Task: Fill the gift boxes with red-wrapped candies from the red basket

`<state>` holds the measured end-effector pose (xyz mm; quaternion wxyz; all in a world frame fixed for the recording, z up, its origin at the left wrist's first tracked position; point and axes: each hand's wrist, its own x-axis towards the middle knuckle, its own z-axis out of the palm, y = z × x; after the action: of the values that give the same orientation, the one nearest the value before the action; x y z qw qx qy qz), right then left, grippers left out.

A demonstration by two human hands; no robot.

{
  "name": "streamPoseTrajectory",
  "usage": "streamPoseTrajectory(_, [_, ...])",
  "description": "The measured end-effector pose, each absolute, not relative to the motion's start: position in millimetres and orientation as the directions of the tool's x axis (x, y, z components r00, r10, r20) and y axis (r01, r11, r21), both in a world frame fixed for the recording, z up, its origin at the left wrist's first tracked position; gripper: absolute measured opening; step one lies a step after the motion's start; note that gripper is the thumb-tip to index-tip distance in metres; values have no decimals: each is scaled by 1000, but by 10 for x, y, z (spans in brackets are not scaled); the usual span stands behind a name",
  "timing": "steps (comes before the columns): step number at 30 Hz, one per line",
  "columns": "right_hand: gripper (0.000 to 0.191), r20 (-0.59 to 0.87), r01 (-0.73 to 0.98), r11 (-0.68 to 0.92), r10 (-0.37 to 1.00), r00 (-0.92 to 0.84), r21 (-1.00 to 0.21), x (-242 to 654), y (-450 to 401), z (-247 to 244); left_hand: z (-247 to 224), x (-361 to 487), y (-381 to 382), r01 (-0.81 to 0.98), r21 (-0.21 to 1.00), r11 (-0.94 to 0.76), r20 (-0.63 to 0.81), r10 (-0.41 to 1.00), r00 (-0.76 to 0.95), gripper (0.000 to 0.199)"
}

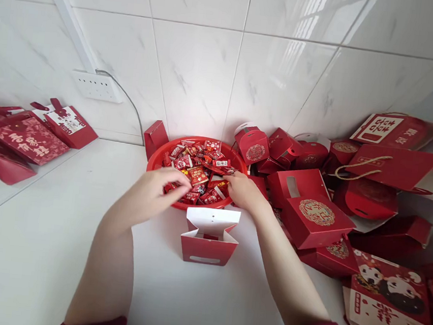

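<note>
A red plastic basket full of small wrapped candies stands against the tiled wall. My left hand hovers at its front left edge, fingers bent and thumb a little apart, with nothing visible between them. Over the basket's right rim reaches my right hand, its fingertips closed among the candies on a wrapped candy that they mostly hide. In front of the basket, between my forearms, a red gift box stands upright with its white-lined top flaps spread. Something dark red shows inside it.
Red boxes and paper gift bags are piled along the right side. More red bags lie at the far left. A small red box stands behind the basket. A power socket with a cable is on the wall.
</note>
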<state>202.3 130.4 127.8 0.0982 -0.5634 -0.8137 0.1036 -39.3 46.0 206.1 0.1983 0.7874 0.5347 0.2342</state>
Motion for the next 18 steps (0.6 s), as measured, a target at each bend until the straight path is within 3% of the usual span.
streamPoseTrajectory(2, [45,57,905,319,947,-316,-283,2031,1285,1215,1972,-595,625,832,509,-220,202,970,133,27])
streamPoseTrajectory(5, [45,65,895,322,946,-318,-310,2014,1323,1120,1802,-817,843,894,442,-66,144,990,2,33])
streamPoseTrajectory(9, [64,55,847,377,921,-386,-374,1957,1442,1025,1644,-888,978,918,396,-2,-54,998,25,36])
streamPoseTrajectory(12, [63,85,819,381,920,-383,-429,1925,1513,998,1626,-829,974,916,401,-7,-150,986,73,40])
streamPoseTrajectory(16, [63,170,767,385,922,-349,-513,1938,1539,1002,1712,-666,901,898,435,-60,-31,996,81,38])
streamPoseTrajectory(18, [64,253,721,398,917,-307,-567,1959,1508,1034,1771,-546,846,836,537,-110,105,992,63,36])
